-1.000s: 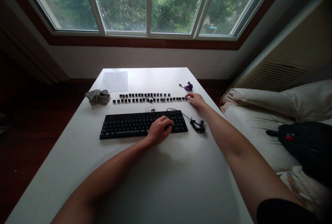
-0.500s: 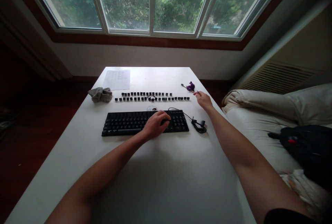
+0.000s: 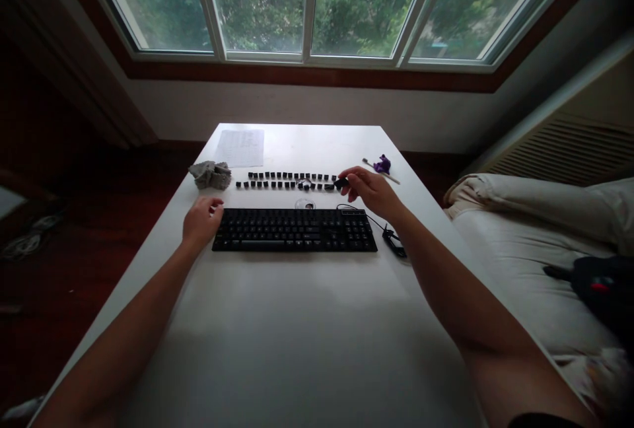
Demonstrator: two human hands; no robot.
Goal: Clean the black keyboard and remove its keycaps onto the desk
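A black keyboard [image 3: 294,230] lies across the white table. At its left end is my left hand [image 3: 202,222], fingers loosely curved at the upper corner and nothing seen in them; whether they touch the keyboard is unclear. Beyond the keyboard, small black keycaps [image 3: 272,185] stand in two rows. My right hand [image 3: 369,191] is over the right end of these rows, thumb and fingers pinching a black keycap [image 3: 341,183]. That hand hides part of the rows. A clear round piece [image 3: 304,204] rests between the rows and the keyboard.
A grey cloth [image 3: 211,175] and a printed sheet [image 3: 240,148] lie at the far left. A toothbrush [image 3: 393,178] lies by a crumpled purple thing [image 3: 382,164] at the far right. The coiled cable [image 3: 393,242] is under my right forearm. A cream sofa [image 3: 500,236] stands alongside the table.
My left hand has left the keyboard's right half for its left end. The right hand has let go of the toothbrush, come left to the rows and now holds the keycap. The view has shifted slightly.
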